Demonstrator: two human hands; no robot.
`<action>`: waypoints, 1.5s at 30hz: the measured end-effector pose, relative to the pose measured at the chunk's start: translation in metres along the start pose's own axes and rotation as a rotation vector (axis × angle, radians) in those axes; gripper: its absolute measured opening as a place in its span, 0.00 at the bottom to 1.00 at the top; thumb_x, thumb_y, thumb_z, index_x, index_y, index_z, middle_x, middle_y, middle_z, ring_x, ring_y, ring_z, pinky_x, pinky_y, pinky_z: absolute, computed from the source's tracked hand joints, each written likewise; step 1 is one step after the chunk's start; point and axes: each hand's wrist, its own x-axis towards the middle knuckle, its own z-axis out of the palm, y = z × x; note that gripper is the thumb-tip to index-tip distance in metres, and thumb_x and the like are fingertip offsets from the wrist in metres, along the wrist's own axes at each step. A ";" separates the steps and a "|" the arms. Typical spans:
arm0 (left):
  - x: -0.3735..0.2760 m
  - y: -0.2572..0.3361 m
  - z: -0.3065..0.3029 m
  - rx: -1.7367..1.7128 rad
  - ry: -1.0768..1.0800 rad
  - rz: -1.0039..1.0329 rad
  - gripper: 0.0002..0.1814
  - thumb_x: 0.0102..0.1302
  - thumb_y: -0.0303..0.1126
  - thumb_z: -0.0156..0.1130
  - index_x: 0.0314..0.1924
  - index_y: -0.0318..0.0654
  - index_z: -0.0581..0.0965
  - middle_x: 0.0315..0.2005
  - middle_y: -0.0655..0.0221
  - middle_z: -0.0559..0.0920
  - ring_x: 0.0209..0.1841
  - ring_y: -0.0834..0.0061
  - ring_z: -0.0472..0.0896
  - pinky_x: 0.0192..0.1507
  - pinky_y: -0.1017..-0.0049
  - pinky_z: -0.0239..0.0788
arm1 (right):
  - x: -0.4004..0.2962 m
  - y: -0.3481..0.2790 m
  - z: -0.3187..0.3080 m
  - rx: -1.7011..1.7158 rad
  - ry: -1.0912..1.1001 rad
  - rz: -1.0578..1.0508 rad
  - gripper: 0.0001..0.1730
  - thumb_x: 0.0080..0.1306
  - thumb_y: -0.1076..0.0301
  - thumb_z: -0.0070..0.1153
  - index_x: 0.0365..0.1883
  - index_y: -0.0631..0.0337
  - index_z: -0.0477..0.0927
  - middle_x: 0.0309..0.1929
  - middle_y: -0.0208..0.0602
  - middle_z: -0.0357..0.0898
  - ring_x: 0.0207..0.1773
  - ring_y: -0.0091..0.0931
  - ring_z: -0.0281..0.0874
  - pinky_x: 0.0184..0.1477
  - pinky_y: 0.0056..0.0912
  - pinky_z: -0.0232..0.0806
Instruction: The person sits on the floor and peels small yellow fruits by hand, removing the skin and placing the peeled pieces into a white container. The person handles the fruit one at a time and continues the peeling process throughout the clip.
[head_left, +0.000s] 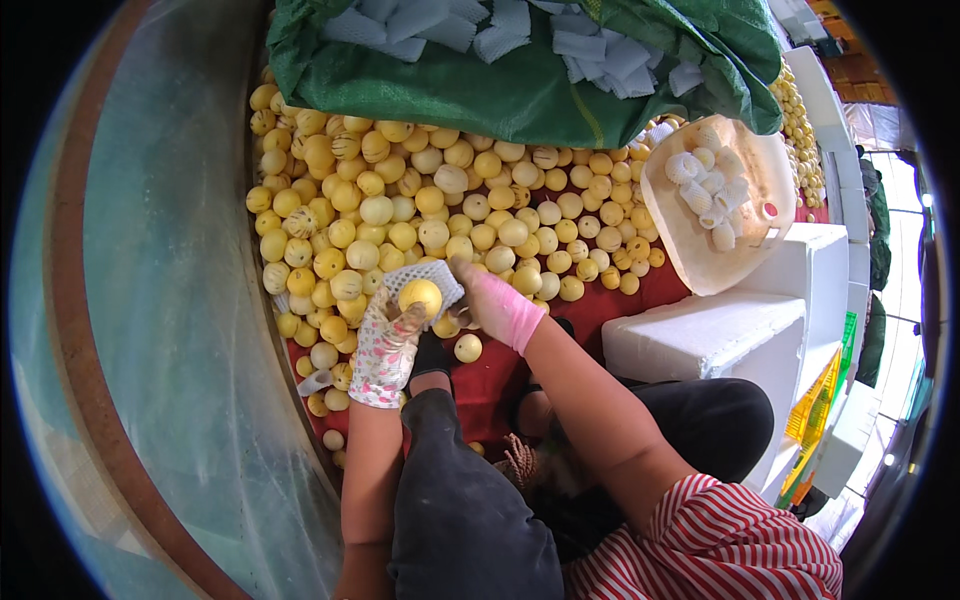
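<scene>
My left hand (385, 349), in a white glove with a floral print, holds a round yellow fruit (420, 298) between thumb and fingers. Beside and behind that fruit is a white foam net sleeve (429, 276). My right hand (491, 300), in a pink-cuffed glove, has its fingers at the right edge of the sleeve. Many yellow fruits (375, 211), some with dark stripes, lie heaped beyond both hands on a red cloth (487, 397). One loose fruit (469, 348) rests just below my right hand.
A green woven sack (465, 112) bearing flat foam sleeves (600, 52) lies beyond the heap. At right, a pale plastic basin (675, 247) holds sleeved fruits (709, 180), near white foam boxes (697, 330) and a yellow crate (814, 405). Clear plastic sheeting (180, 225) borders the left side.
</scene>
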 end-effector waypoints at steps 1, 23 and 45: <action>-0.011 0.000 0.006 0.019 -0.076 0.073 0.31 0.58 0.36 0.70 0.58 0.33 0.69 0.51 0.63 0.77 0.51 0.70 0.78 0.51 0.72 0.75 | -0.009 0.001 0.006 0.184 -0.067 0.008 0.31 0.71 0.41 0.41 0.55 0.59 0.74 0.44 0.38 0.77 0.42 0.30 0.74 0.45 0.34 0.68; -0.025 0.010 0.096 1.255 0.067 0.780 0.40 0.52 0.26 0.69 0.66 0.35 0.63 0.61 0.54 0.68 0.66 0.56 0.64 0.68 0.60 0.54 | -0.034 -0.038 0.015 0.727 0.448 -0.142 0.26 0.66 0.57 0.56 0.58 0.60 0.70 0.50 0.39 0.76 0.48 0.31 0.76 0.47 0.33 0.74; -0.013 -0.005 0.058 1.179 0.022 0.499 0.26 0.59 0.29 0.66 0.58 0.32 0.72 0.55 0.61 0.74 0.57 0.68 0.74 0.57 0.71 0.68 | 0.122 -0.247 -0.062 -1.294 1.275 -0.531 0.33 0.53 0.56 0.64 0.56 0.56 0.71 0.62 0.42 0.65 0.58 0.43 0.69 0.55 0.44 0.69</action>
